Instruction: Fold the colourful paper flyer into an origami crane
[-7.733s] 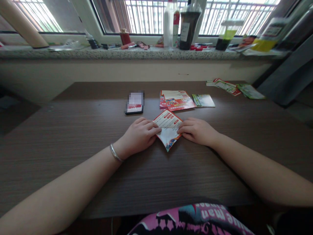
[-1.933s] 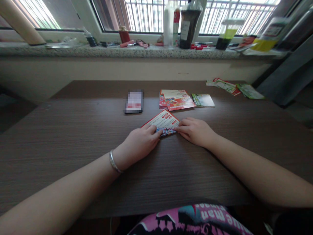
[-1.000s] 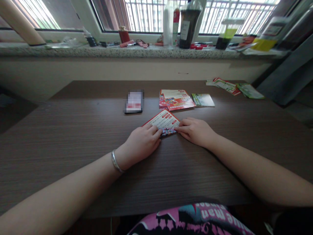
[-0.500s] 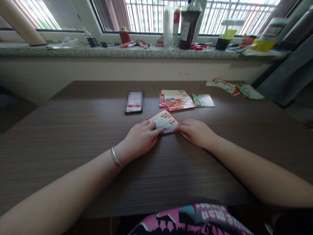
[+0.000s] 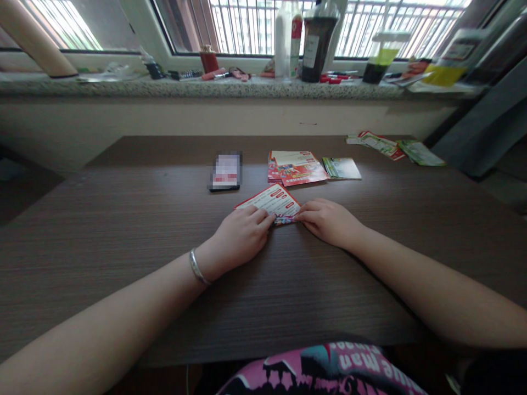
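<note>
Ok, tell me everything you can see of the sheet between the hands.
The sheet looks like paper, pale with a red border, printed lines and red labels. Along its near edge runs a multicoloured strip, apparently folded over. It rests on the table, one corner pointing away. The left hand covers its near-left part; the right hand touches its right corner.

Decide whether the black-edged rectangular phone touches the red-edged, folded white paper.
Apart: the head view shows bare brown tabletop between the phone and folded paper.
</note>
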`<state>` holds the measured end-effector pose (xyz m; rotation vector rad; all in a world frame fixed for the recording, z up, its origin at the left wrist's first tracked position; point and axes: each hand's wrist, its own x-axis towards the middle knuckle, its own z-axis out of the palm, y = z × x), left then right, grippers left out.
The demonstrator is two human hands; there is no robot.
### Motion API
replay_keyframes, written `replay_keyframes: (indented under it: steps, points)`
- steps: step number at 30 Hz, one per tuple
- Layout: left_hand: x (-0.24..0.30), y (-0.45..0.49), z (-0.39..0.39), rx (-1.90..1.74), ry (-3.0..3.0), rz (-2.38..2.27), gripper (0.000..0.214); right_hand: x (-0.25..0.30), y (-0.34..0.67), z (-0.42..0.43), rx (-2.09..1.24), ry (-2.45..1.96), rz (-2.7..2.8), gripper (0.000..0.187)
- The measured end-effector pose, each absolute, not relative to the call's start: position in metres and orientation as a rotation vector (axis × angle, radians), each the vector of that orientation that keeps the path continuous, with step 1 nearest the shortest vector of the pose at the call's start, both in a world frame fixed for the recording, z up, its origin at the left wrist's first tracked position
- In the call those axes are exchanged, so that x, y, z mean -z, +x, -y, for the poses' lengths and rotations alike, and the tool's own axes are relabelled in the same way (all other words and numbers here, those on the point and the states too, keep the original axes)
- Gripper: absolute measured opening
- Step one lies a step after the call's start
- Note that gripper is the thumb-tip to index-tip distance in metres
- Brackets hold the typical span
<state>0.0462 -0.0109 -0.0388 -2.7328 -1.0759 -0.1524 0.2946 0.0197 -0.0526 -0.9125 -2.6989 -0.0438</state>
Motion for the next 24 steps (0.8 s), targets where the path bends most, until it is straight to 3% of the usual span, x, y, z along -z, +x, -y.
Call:
replay_keyframes:
  steps: [24]
  points:
    - [0.0403, 0.0443, 0.0121, 0.244, -2.733, 1.048, 0.035, 0.0504, 0.2931, -0.0161, 0.025, -0.925, 2.697, 0.022]
